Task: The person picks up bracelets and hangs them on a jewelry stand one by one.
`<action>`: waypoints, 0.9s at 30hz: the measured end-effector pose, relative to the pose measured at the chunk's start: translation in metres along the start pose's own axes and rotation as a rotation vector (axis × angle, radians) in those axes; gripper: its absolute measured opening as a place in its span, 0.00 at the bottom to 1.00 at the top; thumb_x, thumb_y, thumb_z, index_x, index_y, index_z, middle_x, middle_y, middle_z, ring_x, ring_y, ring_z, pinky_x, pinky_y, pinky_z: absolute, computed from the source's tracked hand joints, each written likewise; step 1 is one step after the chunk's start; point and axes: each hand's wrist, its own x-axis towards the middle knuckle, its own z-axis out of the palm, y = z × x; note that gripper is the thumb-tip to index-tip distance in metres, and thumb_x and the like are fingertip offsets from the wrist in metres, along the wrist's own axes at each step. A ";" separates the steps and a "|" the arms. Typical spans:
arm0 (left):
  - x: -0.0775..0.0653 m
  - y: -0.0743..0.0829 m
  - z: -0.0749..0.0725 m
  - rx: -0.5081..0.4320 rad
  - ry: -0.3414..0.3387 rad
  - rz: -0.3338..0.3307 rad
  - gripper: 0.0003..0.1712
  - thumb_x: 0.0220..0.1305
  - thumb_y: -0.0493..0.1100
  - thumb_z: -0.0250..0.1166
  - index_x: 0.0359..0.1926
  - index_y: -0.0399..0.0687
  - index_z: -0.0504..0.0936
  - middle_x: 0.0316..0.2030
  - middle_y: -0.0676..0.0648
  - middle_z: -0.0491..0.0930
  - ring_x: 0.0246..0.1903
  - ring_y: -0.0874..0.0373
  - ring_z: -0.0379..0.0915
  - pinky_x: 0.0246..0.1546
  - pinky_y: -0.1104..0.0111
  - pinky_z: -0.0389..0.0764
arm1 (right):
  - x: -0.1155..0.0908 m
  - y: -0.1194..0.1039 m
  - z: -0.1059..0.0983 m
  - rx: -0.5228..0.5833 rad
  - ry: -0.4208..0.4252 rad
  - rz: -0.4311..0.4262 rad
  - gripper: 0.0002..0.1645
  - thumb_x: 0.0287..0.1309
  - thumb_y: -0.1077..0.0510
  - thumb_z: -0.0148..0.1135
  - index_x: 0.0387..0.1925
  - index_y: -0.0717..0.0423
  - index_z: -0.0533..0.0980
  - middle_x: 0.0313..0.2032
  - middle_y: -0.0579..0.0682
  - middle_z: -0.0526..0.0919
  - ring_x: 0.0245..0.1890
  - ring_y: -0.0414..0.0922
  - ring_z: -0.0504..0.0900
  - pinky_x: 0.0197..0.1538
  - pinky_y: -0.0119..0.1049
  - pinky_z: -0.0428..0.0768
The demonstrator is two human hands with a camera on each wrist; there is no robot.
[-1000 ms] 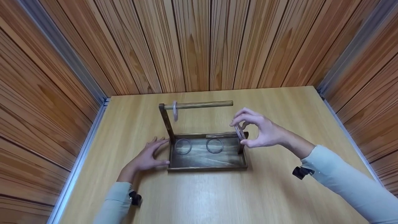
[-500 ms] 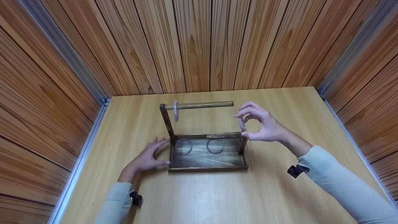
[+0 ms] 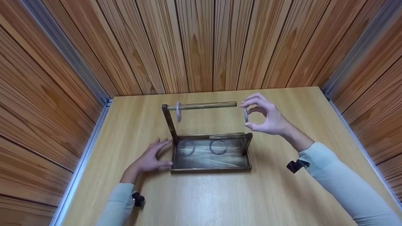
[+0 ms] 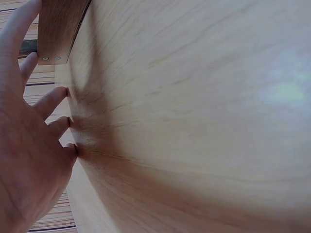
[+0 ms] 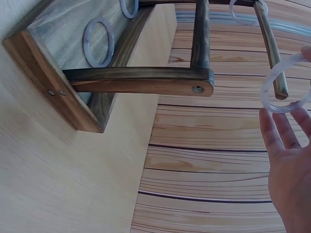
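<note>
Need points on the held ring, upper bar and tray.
Held ring (image 3: 246, 115): head view, middle of its edge-on band.
Upper bar (image 3: 204, 105): head view, middle of its length.
Tray (image 3: 202, 152): head view, bare floor.

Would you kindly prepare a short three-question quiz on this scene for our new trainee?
1. How many rings lie in the wooden tray?
2. True or false: the left hand is holding a ring.
3. Along the upper rod, where is the hanging ring? A) at the free end; B) midway; C) near the post.

Key: 1. Two. 2. False; the right hand pinches the raised ring. 3. C.
</note>
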 end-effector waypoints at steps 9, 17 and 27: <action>0.001 -0.001 0.001 0.001 0.009 0.005 0.54 0.67 0.58 0.82 0.88 0.56 0.67 0.90 0.31 0.55 0.91 0.24 0.33 0.85 0.20 0.32 | 0.008 0.003 -0.002 0.011 0.024 0.015 0.37 0.48 0.82 0.78 0.62 0.75 0.79 0.64 0.41 0.78 0.64 0.38 0.82 0.64 0.28 0.89; 0.001 0.000 -0.001 0.007 -0.001 -0.006 0.55 0.67 0.60 0.82 0.88 0.57 0.66 0.90 0.32 0.54 0.92 0.25 0.32 0.86 0.22 0.31 | 0.017 0.005 -0.001 0.031 0.021 0.030 0.36 0.49 0.83 0.77 0.62 0.77 0.76 0.65 0.43 0.77 0.66 0.38 0.80 0.66 0.30 0.89; 0.002 0.000 -0.001 0.000 -0.009 -0.011 0.55 0.68 0.61 0.81 0.88 0.58 0.66 0.91 0.33 0.53 0.92 0.26 0.32 0.87 0.23 0.31 | 0.026 0.007 0.004 0.017 0.016 0.073 0.36 0.52 0.79 0.78 0.63 0.75 0.77 0.64 0.41 0.77 0.66 0.37 0.80 0.66 0.30 0.89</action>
